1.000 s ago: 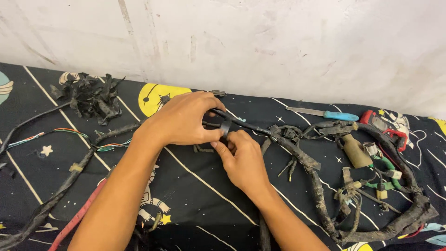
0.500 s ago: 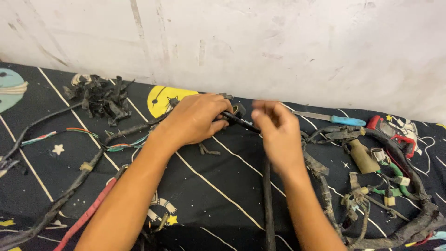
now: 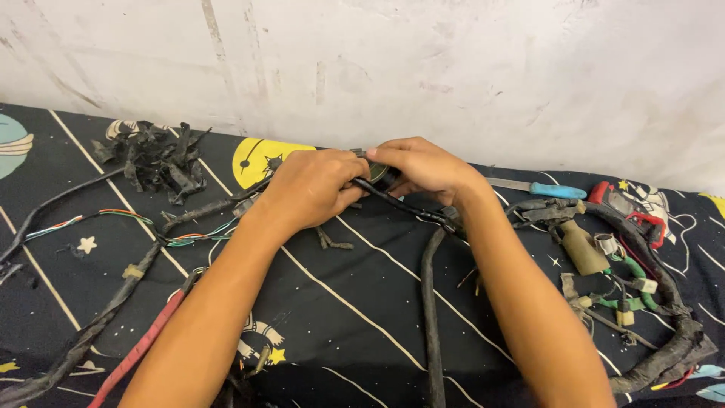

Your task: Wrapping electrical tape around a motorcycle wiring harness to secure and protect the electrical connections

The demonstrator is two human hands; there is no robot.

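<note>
My left hand (image 3: 313,189) grips a black taped wiring harness (image 3: 408,210) that runs across the dark patterned cloth (image 3: 355,302). Close beside it, my right hand (image 3: 423,168) holds a dark roll of tape (image 3: 383,175) against the same harness, fingers curled over it. The two hands nearly touch at the middle back of the cloth. One harness branch (image 3: 430,317) drops toward me between my forearms. The spot where the tape meets the harness is mostly hidden by my fingers.
A heap of stripped black tape scraps (image 3: 158,157) lies at the back left. Loose coloured wires (image 3: 113,219) and a red cable (image 3: 140,347) trail left. At right are a blue-handled knife (image 3: 540,189), red pliers (image 3: 630,208) and tangled connectors (image 3: 619,279). A white wall stands behind.
My right hand has moved from the near side of the harness up and over to the far side, carrying the tape roll closer to my left hand.
</note>
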